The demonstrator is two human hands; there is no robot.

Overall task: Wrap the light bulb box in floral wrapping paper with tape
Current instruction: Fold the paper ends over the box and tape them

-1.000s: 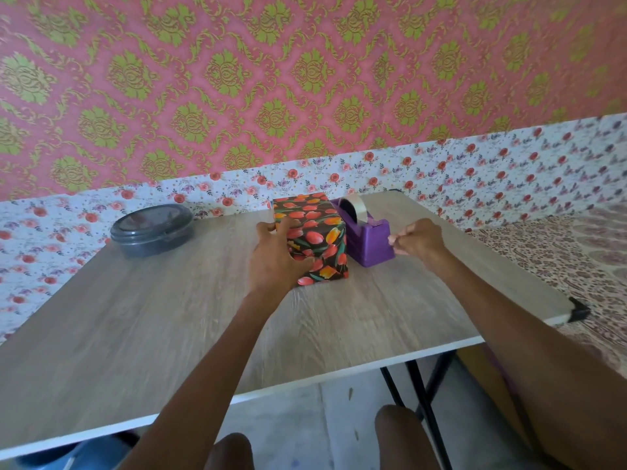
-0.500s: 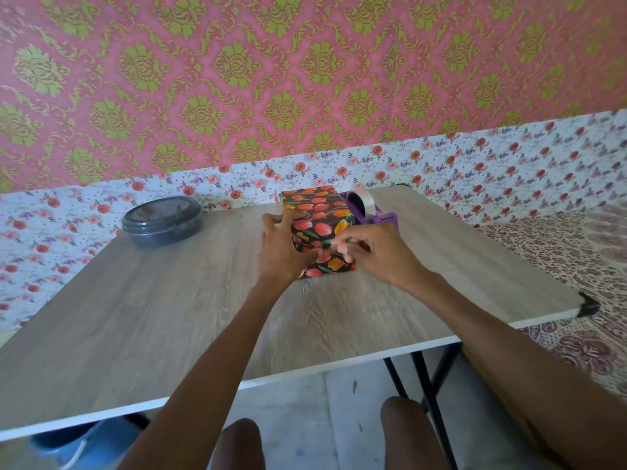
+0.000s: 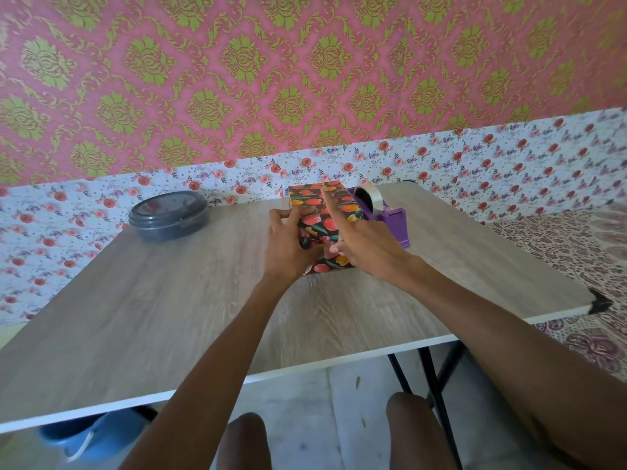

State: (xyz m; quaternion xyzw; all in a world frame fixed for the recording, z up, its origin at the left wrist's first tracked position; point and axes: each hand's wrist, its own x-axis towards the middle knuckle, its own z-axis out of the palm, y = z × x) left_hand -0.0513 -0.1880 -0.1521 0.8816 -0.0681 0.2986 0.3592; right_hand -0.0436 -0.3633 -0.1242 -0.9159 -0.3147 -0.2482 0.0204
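Black floral wrapping paper [image 3: 307,192], tulip print, covers the light bulb box [image 3: 314,221] completely, so no carton face or print shows. Box sits mid-tabletop [image 3: 152,317], far half, with the purple tape dispenser [image 3: 393,225] just beside it on its right; can't tell if they touch.

- Left hand [image 3: 288,245]: grip curled round the box's left side, thumb on the near face. It hides the near-left corner.
- Right hand [image 3: 368,247]: index finger [image 3: 334,212] laid straight along the box top, other fingers curled in and holding nothing I can see. It blocks the near-right corner and the dispenser base.
- Clear tape strip on the paper: can't make it out.
- Tape roll [image 3: 373,198] on the dispenser is partly behind the box.
- Dark round lidded container [image 3: 168,215] sits far left; contents not visible.
- Blue object [image 3: 91,439] under the tabletop is blurred and cut off.

Versus 1 s ago: the right hand was pinching at the dispenser's front end. 0.5 s ago it was over the box's near face. Now the finger is stretched across the top. Left hand and box haven't shifted.
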